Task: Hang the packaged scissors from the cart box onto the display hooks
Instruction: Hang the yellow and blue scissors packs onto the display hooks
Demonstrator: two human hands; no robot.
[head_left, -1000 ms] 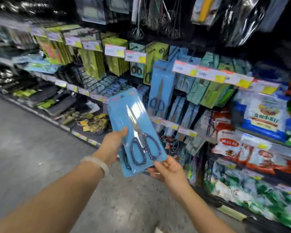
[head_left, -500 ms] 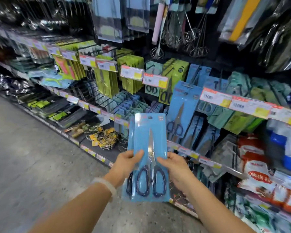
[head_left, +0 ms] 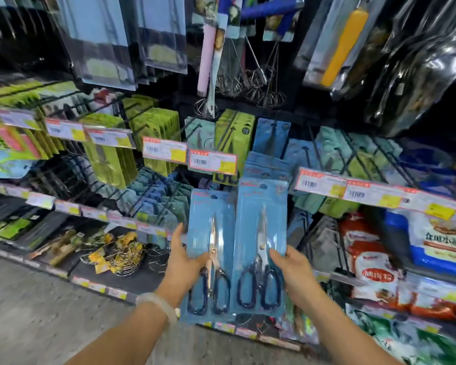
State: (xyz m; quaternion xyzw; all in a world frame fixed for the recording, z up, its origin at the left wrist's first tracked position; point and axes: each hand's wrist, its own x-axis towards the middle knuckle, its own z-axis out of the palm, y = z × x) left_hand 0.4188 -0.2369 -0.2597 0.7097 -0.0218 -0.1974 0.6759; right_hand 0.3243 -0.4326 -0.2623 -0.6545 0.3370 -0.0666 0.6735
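I hold two blue packs of black-handled scissors upright, side by side, in front of the shelf. My left hand (head_left: 181, 262) grips the left scissors pack (head_left: 211, 248) at its left edge. My right hand (head_left: 295, 272) grips the right scissors pack (head_left: 261, 233) at its right edge; this pack stands slightly higher. Just behind and above the right pack, more blue scissors packs (head_left: 270, 162) hang on a display hook (head_left: 273, 133). The cart box is out of view.
Price tag rails (head_left: 212, 162) run across the hook rows. Green packs (head_left: 153, 127) hang to the left, teal ones (head_left: 353, 151) to the right. Whisks (head_left: 250, 83) hang above. Food bags (head_left: 374, 270) fill the lower right shelf. The grey floor (head_left: 37, 312) lies at the left.
The packs were held together as one stack; now they are apart, one in each hand. I have come closer to the shelf and the packs are raised toward the blue hanging row.
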